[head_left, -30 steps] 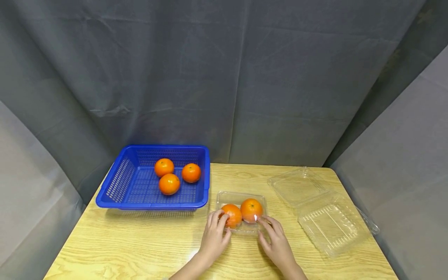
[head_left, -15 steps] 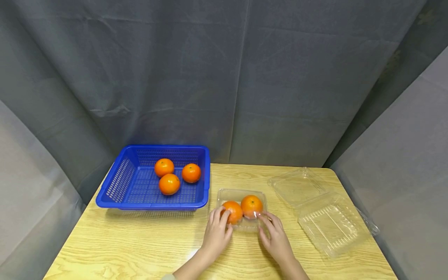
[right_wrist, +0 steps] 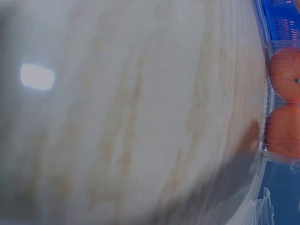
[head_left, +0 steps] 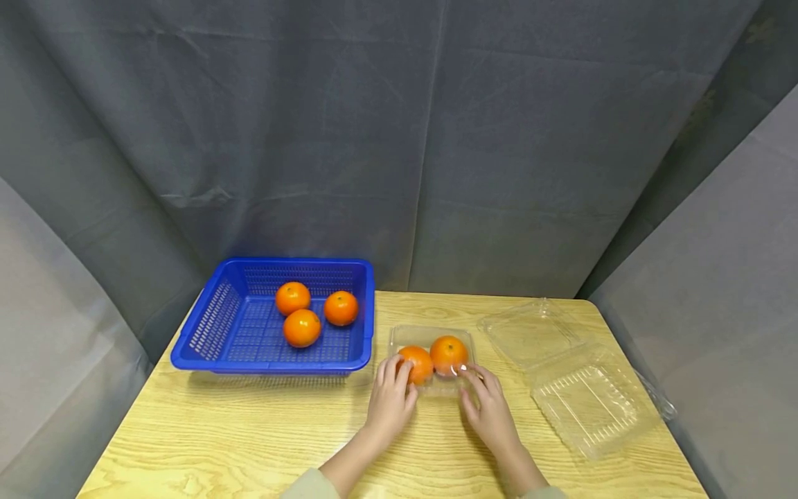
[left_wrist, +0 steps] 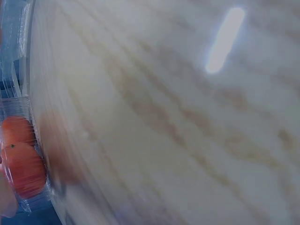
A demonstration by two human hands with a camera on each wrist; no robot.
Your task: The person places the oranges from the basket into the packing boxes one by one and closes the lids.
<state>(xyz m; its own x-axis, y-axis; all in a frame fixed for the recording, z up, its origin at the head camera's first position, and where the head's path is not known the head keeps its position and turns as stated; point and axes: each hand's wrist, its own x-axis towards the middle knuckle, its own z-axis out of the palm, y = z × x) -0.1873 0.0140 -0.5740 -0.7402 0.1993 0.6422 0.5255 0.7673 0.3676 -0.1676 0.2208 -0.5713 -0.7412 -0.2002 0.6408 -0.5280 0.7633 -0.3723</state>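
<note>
A clear plastic clamshell box [head_left: 408, 335] holds two oranges, the left orange [head_left: 419, 362] and the right orange [head_left: 449, 353]. Its lid lies over the fruit. My left hand [head_left: 389, 398] grips the box's front left, bent fingers over the near orange and thumb at the front edge. At the front right corner, my right hand [head_left: 489, 409] grips it with curved fingers, thumb toward the front. Part of my left hand [left_wrist: 7, 199] shows beside the boxed orange [left_wrist: 26, 168] in the left wrist view. The right wrist view catches the boxed oranges [right_wrist: 283, 133] at its edge.
To the left stands a blue plastic basket [head_left: 368, 326] with several loose oranges [head_left: 302, 328] inside. An opened clear clamshell [head_left: 582, 395] lies on the right of the wooden table [head_left: 249, 436], overlapping its right edge. Grey curtains [head_left: 312, 138] rise behind and at both sides.
Both hands have moved the box with its two oranges away from me across the table, toward the back. The basket and the opened clamshell stay where they were.
</note>
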